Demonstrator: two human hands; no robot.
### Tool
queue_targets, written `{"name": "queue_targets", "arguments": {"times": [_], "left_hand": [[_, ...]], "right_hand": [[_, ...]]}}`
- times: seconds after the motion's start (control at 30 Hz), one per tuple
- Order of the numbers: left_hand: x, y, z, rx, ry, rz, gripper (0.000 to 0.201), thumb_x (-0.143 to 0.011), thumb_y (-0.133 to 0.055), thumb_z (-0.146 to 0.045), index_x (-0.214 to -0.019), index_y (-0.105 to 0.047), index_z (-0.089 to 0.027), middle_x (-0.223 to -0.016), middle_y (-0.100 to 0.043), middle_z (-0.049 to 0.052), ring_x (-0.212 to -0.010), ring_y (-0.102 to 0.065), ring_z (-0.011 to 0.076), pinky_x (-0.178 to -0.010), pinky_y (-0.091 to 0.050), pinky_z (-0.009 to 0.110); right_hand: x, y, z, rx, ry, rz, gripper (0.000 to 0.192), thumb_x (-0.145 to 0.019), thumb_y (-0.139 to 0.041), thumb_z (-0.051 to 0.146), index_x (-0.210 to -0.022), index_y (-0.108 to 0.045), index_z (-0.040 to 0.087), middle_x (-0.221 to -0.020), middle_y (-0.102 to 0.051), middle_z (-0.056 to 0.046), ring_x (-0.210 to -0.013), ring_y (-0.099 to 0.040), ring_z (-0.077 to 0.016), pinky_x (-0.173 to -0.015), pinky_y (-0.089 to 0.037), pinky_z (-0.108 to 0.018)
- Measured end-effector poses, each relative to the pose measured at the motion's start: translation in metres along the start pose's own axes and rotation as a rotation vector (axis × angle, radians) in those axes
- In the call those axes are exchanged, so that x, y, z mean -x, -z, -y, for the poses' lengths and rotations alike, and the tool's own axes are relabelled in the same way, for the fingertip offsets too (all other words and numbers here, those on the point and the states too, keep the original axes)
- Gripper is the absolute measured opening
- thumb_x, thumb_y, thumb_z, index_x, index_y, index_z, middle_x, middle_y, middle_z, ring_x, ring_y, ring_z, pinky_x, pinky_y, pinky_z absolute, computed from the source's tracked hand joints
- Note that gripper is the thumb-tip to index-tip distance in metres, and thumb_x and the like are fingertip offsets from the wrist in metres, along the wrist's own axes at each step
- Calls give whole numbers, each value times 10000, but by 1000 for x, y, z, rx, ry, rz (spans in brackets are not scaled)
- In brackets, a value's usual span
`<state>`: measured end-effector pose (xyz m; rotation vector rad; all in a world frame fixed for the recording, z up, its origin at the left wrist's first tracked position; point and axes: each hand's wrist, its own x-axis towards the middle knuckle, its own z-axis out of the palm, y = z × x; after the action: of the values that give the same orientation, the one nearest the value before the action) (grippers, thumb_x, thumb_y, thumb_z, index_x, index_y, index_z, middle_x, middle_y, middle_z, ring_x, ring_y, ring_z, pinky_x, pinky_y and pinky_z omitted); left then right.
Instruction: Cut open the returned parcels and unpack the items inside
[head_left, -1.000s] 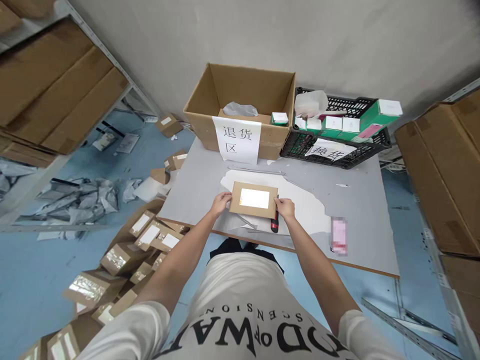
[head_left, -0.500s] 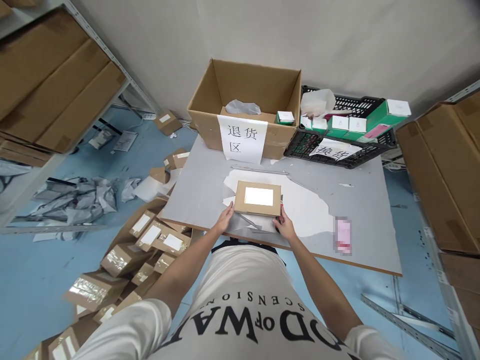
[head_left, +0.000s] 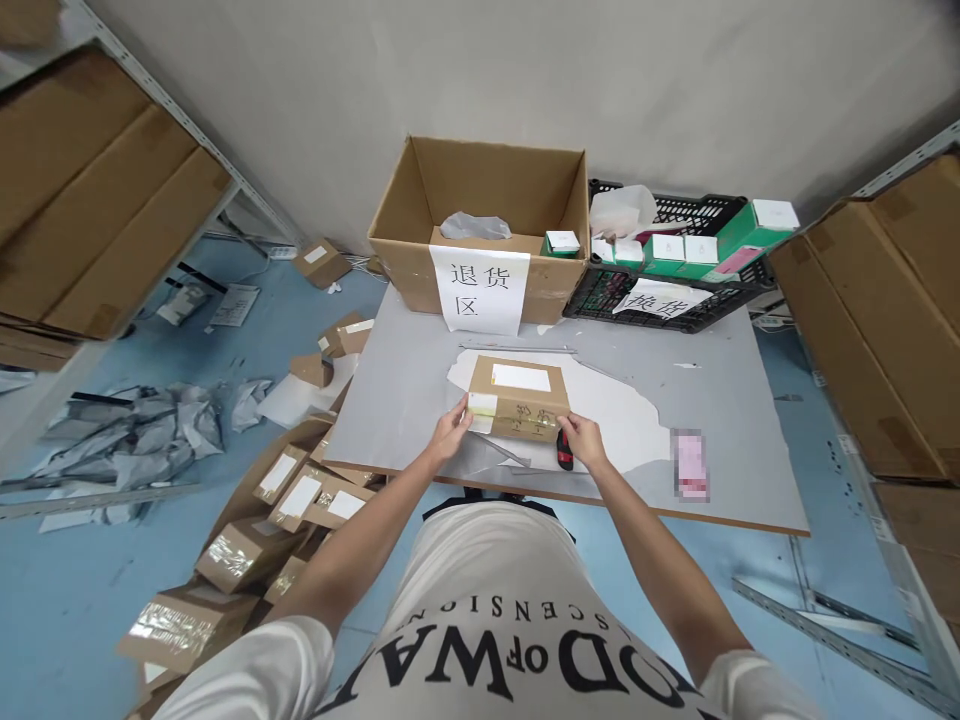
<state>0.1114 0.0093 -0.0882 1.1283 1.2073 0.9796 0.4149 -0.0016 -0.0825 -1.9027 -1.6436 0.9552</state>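
Observation:
A small cardboard box [head_left: 519, 400] with a white label on top is tilted so that its long front side shows, with clear tape and dark handwriting on it. My left hand [head_left: 451, 430] closes on the box's left end. At the right front corner, my right hand [head_left: 583, 438] pinches the same box. Just beside my right fingers is a red and black box cutter [head_left: 565, 452], apparently lying on the table. Under the box spreads a torn white sheet [head_left: 615, 415] on the grey table [head_left: 397, 380].
A large open carton [head_left: 405, 270] with a paper sign stands at the back, beside a black crate [head_left: 679, 318] of green-and-white boxes. A pink blurred item [head_left: 691, 465] lies at right. Several taped parcels [head_left: 232, 550] pile up left of the table; shelving flanks both sides.
The box has tipped, bringing its taped, written front side into view. My right hand has shifted slightly right and up, and the box cutter beside it now shows clearly. The camera view has shifted slightly.

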Motion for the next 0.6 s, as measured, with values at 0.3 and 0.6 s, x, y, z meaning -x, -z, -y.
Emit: {"name": "queue_targets", "arguments": {"times": [0.3,0.6], "left_hand": [[-51,14,-30,-11,209,60,546,-696,-673,-494,-1094,-669,-121,-890,-721,81,-848,-648,240,-749,-507,344],[-64,10,0,-120,265,-86,482,-661,-680,-461,-1028,-700,-150,-998,-712,72,-1021,-604,289,-916,-436,391]], "right_hand": [[-61,30,42,-31,-257,207,355,-774,-604,487,-611,-648,176,-535,-642,-41,-583,-633,-160,-544,-455,-222],[-60,3,22,-133,-400,169,356,-745,-625,512,-628,-645,177,-557,-663,-65,-584,-662,-184,-536,-498,-257]]}}
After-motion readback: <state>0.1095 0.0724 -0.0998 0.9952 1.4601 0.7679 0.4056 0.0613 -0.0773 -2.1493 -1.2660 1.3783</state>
